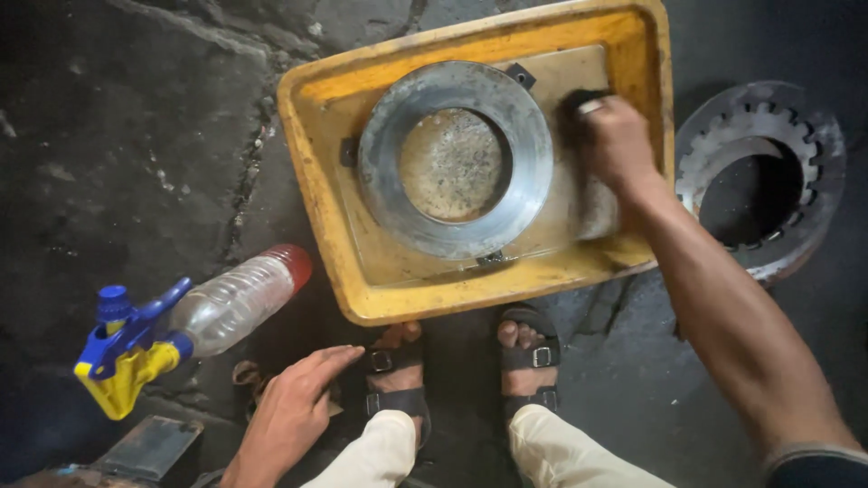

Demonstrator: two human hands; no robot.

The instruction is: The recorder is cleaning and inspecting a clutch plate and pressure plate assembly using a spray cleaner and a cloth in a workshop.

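A yellow plastic tub [334, 199] sits on the dark ground with murky liquid in it. A wide grey metal ring [452, 95] lies flat in the tub. My right hand [615, 145] reaches into the tub's right side, closed around a dark object that looks like a brush or rag, pressed beside the ring's right edge. My left hand [294, 407] hangs open near my left foot, fingers spread and holding nothing. It is close to a clear plastic bottle [240, 298].
The bottle lies on its side with a red base and a blue and yellow spray trigger [127, 348]. A toothed metal disc [768, 172] rests on the ground right of the tub. My sandalled feet [461, 361] stand just before the tub. A dark box [149, 447] sits bottom left.
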